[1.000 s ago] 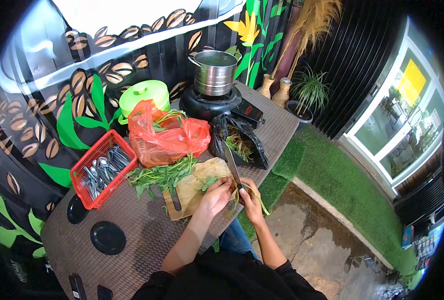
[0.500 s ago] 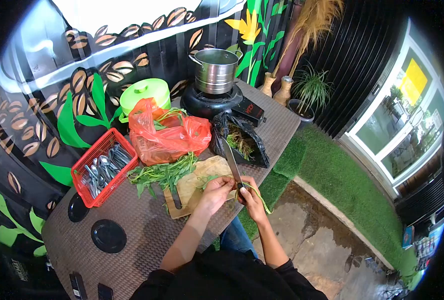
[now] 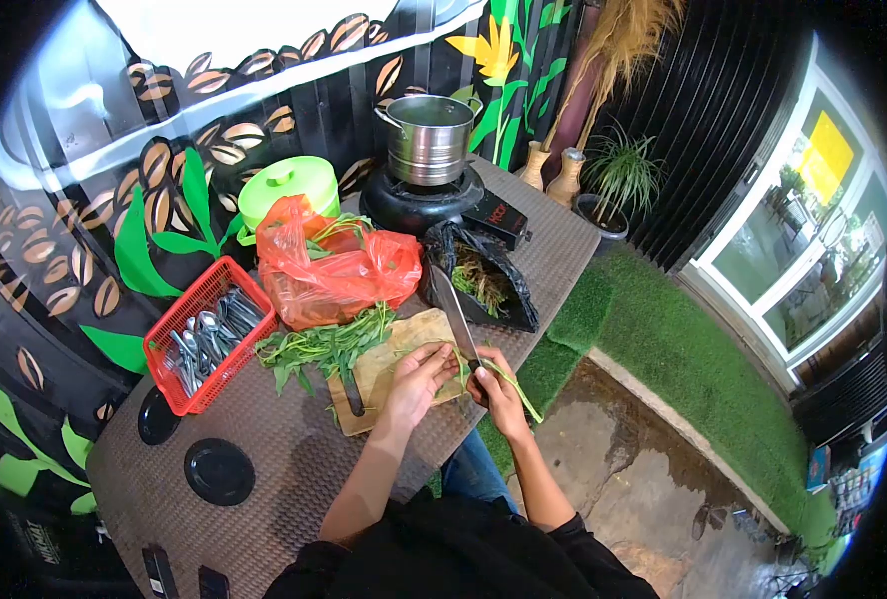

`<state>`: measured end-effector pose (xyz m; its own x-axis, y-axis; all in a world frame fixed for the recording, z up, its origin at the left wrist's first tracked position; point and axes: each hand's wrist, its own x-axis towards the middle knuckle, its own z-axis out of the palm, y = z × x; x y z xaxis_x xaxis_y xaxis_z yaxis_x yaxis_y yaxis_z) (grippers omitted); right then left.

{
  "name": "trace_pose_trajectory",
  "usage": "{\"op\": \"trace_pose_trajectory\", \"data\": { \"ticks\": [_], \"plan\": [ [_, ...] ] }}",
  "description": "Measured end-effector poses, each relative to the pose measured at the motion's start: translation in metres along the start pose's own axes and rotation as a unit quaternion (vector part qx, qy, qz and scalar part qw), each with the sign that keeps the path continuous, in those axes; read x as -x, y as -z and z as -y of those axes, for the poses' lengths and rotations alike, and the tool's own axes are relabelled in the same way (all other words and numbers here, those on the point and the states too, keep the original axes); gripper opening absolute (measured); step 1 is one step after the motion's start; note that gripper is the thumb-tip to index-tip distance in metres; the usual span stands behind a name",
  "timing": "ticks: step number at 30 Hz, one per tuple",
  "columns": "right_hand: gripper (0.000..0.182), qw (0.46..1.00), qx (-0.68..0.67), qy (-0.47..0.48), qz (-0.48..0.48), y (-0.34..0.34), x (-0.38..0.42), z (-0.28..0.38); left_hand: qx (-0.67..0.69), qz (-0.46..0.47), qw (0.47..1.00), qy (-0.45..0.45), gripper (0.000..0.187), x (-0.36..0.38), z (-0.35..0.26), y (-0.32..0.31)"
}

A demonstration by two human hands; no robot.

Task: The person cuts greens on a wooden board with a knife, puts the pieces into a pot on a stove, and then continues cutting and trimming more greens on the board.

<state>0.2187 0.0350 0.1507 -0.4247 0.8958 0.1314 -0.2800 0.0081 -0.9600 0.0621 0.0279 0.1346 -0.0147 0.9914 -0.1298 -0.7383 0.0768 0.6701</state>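
My right hand point(image 3: 501, 401) is closed round the dark handle of a kitchen knife point(image 3: 455, 314), its blade pointing up and away from me. The same hand also grips long green stems point(image 3: 520, 392), which trail out to its right. Beside it, my left hand point(image 3: 416, 384) is closed, fingertips pinched at a thin leafy green point(image 3: 463, 371) between the hands. Both hands are above the near edge of a wooden cutting board point(image 3: 374, 371). A heap of leafy green stems point(image 3: 329, 344), like water spinach, lies on the board's far left side.
Behind the board are a red plastic bag point(image 3: 334, 275) of greens and an open black bag point(image 3: 483, 285) with trimmings. A steel pot point(image 3: 430, 145) stands on a portable stove point(image 3: 414, 203). To the left are a red cutlery basket point(image 3: 204, 374), a green lidded container point(image 3: 284, 190) and black saucers point(image 3: 219, 471).
My left hand has shifted slightly left, away from the knife, and its fingers have straightened a little. The stems in my right hand have swung into a straighter line.
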Motion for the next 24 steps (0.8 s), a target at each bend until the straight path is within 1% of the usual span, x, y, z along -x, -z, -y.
{"op": "trace_pose_trajectory", "data": {
  "ticks": [4,9,11,13,16,18,19,21,24],
  "plan": [
    [0.028,0.999,0.040,0.020,0.009,-0.002,0.002,0.002,-0.008,-0.008,1.000,0.002,0.017,0.000,-0.001,0.001],
    [0.030,0.998,0.055,0.025,-0.008,0.001,0.000,-0.007,-0.023,0.015,1.000,-0.012,0.016,-0.001,0.005,0.006],
    [0.030,0.998,0.061,0.031,-0.011,0.002,0.000,-0.010,-0.018,0.018,1.000,-0.005,0.016,0.001,0.006,0.004],
    [0.032,0.999,0.030,0.022,0.000,0.001,0.001,-0.010,-0.013,0.021,1.000,0.002,0.015,0.002,0.008,0.004],
    [0.035,0.998,0.053,0.015,0.006,0.006,0.000,-0.014,0.010,0.016,1.000,0.009,0.015,-0.001,0.011,0.009],
    [0.035,0.998,0.057,0.008,0.007,0.006,0.001,-0.013,0.041,0.004,0.999,0.035,0.015,-0.003,0.009,0.010],
    [0.035,0.998,0.062,0.002,0.008,0.006,0.002,-0.012,0.041,0.003,0.999,0.034,0.015,-0.002,0.007,0.009],
    [0.036,0.998,0.070,-0.003,0.008,0.006,0.002,-0.012,0.016,-0.029,0.999,0.012,0.015,0.000,0.004,0.007],
    [0.036,0.997,0.080,-0.006,0.004,0.006,0.002,-0.015,0.020,-0.010,1.000,0.014,0.016,-0.003,0.005,0.014]
  ]
}}
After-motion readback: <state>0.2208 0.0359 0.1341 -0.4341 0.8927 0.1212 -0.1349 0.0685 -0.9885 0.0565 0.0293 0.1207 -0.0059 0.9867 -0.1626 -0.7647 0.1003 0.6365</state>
